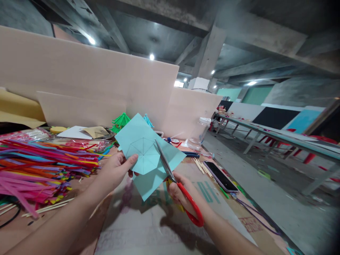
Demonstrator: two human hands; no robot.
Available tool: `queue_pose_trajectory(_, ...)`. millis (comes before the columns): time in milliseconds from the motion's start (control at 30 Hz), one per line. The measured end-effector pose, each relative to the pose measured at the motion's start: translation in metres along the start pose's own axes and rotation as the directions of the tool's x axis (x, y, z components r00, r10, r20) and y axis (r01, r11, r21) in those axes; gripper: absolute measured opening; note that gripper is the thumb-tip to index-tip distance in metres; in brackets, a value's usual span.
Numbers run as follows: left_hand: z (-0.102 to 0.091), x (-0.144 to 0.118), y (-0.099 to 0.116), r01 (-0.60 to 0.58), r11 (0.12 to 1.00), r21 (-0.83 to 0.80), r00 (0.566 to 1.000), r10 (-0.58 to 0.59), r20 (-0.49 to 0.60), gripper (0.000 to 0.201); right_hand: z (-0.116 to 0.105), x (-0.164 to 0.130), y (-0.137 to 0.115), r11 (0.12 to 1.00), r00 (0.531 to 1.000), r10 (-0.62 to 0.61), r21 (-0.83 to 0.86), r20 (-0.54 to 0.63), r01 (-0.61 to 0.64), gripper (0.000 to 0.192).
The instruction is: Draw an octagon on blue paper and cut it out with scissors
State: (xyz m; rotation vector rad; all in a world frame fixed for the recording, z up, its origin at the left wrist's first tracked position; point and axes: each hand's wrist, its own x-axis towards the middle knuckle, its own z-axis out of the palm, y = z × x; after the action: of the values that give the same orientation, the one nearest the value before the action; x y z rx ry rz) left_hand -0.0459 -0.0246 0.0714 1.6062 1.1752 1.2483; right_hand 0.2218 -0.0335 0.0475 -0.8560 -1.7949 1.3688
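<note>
Above the bench (164, 226), the paper (145, 152) is pinched at 9 o'clock by left fingers (131, 161); the scissors (175, 184), gripped by right fingers (176, 193), are best kept along the pencilled line.

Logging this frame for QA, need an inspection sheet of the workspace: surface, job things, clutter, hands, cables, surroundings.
Surface: table covered with printed cardboard.
Job's things: blue paper with drawn lines, held up; red scissors, blades at the paper.
Clutter: coloured strips, sticks, phone, jar, pen.
Hands: left hand pinches the paper; right hand grips the scissors.
Cables: purple cable from the phone; black cable at the left edge.
Surroundings: board partitions, long tables, concrete ceiling.
</note>
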Motion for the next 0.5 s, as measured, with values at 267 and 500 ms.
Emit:
queue_pose_trajectory(267, 0.0002, -0.0003, 0.0001, 0.005, 1.0, -0.008, 1.0, -0.005, 0.001, 0.033, 0.0017, -0.0015, -0.0039, 1.0, 1.0, 0.018, -0.004, -0.008, -0.018, 0.062)
queue_pose_trajectory(500, 0.0006, -0.0008, 0.0006, 0.036, 0.999, 0.0, 0.999, -0.036, -0.022, 0.031, 0.0044, -0.0033, -0.008, 1.0, 0.999, 0.03, 0.004, -0.034, -0.03, 0.062)
